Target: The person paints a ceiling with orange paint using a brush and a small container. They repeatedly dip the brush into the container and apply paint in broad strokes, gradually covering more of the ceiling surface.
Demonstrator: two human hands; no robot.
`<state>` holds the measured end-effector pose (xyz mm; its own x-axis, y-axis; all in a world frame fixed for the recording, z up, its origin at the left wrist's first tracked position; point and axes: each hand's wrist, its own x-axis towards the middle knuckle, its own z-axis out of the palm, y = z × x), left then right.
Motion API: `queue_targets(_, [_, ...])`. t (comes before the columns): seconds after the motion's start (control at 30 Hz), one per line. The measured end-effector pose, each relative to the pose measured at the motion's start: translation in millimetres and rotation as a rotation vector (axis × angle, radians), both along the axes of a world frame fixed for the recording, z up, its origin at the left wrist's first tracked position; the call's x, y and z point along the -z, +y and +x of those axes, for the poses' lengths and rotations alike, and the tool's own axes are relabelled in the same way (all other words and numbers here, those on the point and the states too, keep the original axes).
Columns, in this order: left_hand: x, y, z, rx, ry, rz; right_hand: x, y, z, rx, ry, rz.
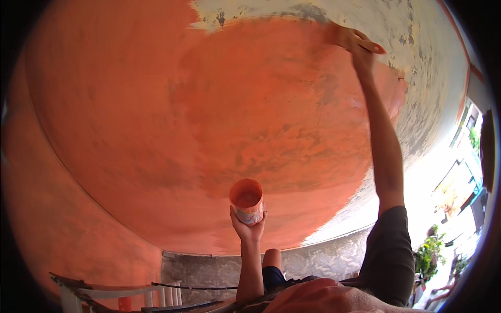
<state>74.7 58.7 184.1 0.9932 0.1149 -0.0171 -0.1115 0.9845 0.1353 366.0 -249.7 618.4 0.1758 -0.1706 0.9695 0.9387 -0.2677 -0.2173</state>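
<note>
My left hand (248,228) is wrapped round a small paint can (249,213) and holds it up in front of the wall. Orange paint coats the inside of the can, and its outside is smeared. Up at the right, my raised right hand (360,49) grips a paintbrush (374,48) by its wooden handle. The brush's bristles are blurred and lie against the wall (261,104), at the border between fresh orange paint and the bare, patchy pale surface. Most of the wall in the middle and left is orange.
Unpainted, flaking wall (428,57) runs along the top and right. A patterned grey floor (201,268) lies below. At the lower left stands a white railing (169,296) near a small red object (124,303). A bright opening with green plants (430,253) is at the right.
</note>
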Motion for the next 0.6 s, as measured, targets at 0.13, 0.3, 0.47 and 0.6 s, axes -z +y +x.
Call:
queue_targets(0.13, [-20.3, 2.8, -2.4, -0.058, 0.045, 0.007, -10.7, -8.6, -54.1, 0.596, 0.157, 0.034])
queue_targets(0.3, [-25.4, 5.0, 1.7, -0.132, 0.099, -0.007, -34.5, 95.9, -84.6, 0.746, 0.135, -0.117])
queue_targets(0.47, [-33.1, 3.8, 2.4, -0.149, 0.129, -0.006, -21.5, 265.4, -69.6, 0.583, -0.246, -0.369])
queue_targets(0.6, [-34.5, 13.9, 0.0, -0.196, 0.104, 0.011, -30.4, 384.0, -116.9, 0.486, -0.222, -0.567])
